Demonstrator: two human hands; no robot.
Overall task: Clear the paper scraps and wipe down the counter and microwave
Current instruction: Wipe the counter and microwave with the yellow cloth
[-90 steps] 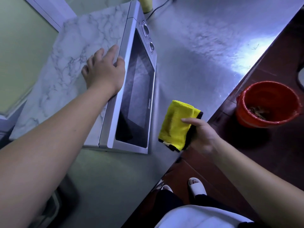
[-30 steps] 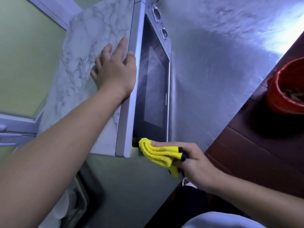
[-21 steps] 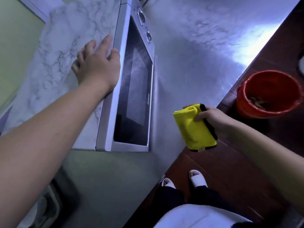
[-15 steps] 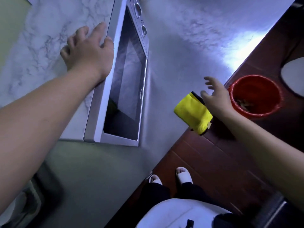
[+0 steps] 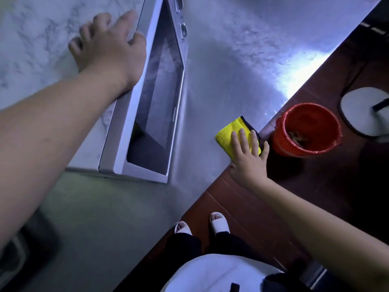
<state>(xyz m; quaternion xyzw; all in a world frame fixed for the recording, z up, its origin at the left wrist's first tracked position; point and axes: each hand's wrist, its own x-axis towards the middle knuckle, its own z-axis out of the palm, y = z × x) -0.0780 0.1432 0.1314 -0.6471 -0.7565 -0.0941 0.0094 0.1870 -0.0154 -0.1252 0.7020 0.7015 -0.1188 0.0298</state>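
Note:
A white microwave (image 5: pixel 151 114) with a marbled top and dark glass door stands on the steel counter (image 5: pixel 231 66). My left hand (image 5: pixel 109 47) lies flat on its top, near the front edge. A folded yellow cloth (image 5: pixel 230 131) with a black border lies on the counter at its front edge. My right hand (image 5: pixel 248 157) presses it down with straight fingers. A red bucket (image 5: pixel 307 129) with scraps at its bottom stands on the floor just right of the cloth.
The dark red tiled floor (image 5: pixel 242 207) runs along the counter's edge, with my two white slippers (image 5: pixel 219 223) on it. A white round object (image 5: pixel 362 110) lies on the floor at the far right. A dark sink corner (image 5: pixel 19 256) shows at lower left.
My right hand took the cloth from the microwave's lower front corner to the counter edge by the bucket and now presses it flat. My left hand stayed on the microwave top.

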